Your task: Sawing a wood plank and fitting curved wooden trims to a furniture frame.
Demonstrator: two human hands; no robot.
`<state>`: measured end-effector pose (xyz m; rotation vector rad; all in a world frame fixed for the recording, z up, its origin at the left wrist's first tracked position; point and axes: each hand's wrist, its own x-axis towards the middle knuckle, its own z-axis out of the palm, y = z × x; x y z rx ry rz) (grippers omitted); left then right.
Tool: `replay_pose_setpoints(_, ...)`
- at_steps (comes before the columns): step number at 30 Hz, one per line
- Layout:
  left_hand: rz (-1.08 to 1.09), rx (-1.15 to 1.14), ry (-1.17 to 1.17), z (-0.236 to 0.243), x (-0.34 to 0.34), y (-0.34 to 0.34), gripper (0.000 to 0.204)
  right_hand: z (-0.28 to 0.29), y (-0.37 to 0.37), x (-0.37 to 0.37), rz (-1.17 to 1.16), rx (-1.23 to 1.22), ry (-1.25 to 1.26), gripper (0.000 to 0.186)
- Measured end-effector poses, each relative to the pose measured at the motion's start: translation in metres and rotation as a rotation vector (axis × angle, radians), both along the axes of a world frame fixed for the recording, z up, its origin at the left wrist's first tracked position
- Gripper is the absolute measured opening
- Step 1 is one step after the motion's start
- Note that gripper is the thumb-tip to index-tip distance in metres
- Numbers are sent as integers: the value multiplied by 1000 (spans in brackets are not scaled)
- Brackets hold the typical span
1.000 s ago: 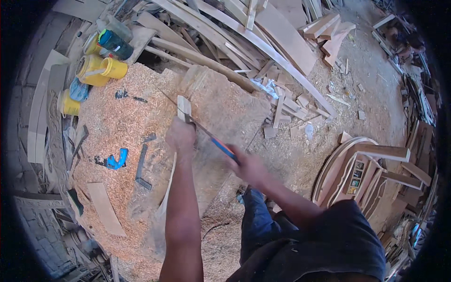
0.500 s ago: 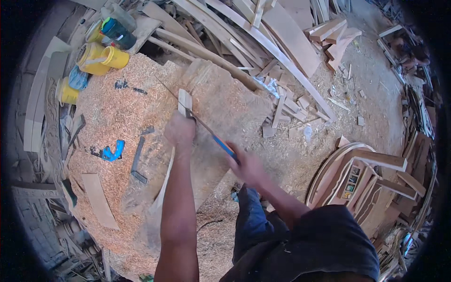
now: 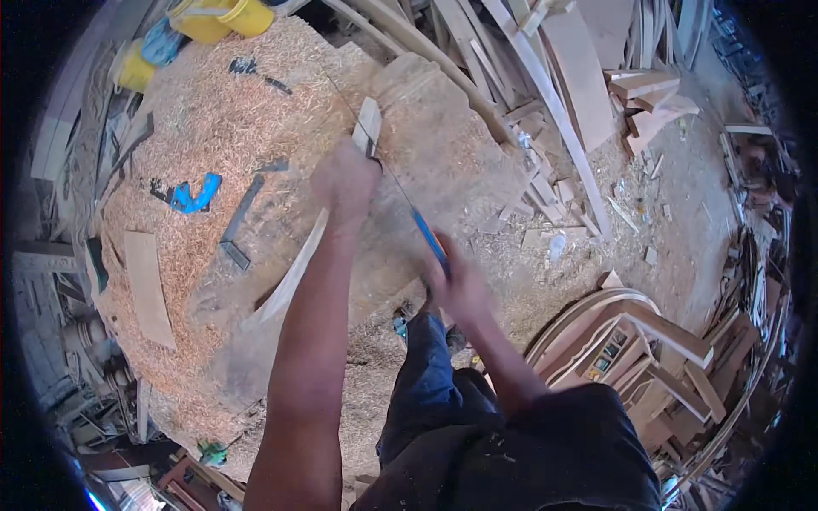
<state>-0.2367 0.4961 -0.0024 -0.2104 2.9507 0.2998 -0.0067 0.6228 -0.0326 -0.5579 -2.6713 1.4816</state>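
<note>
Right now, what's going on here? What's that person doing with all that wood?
Someone has what looks like a saw by its blue handle in their right hand. Their left hand grips a pale piece of wood. The thin blade crosses that wood just past the left hand, and the wood isn't cut through there. Wood shavings lie all around, with a blue-handled tool resting on them, off to the left.

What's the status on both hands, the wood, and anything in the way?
Left hand clasping curved wood strip. Right hand gripping blue-handled saw, which crosses the strip's far end. Blue curved tool lies off left; nothing visibly blocking.
</note>
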Motion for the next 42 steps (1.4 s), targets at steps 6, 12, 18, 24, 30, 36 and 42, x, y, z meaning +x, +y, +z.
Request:
replay_pose_setpoints(6, -50, 26, -85, 1, 2, -8, 24, 28, -14, -51, 53, 7, 72, 41)
replay_pose_setpoints(12, -30, -14, 20, 3, 6, -12, 22, 49, 10, 101, 22, -140, -75, 51)
replay_pose_setpoints(18, -62, 16, 21, 0, 4, 20, 21, 10, -1, -80, 48, 105, 46, 47)
replay_pose_setpoints(24, -55, -5, -4, 3, 6, -8, 26, 43, 5, 62, 42, -70, -99, 47)
replay_pose_setpoints(30, -35, -10, 12, 0, -1, 4, 24, 16, 10, 21, 34, -37, -60, 50)
replay_pose_setpoints(36, -99, 14, 26, -4, 3, -11, 22, 19, -9, -43, 93, 35, 21, 48)
replay_pose_setpoints(42, -28, 1, 11, 9, 4, -7, 23, 34, 11, 103, 19, -197, -70, 47)
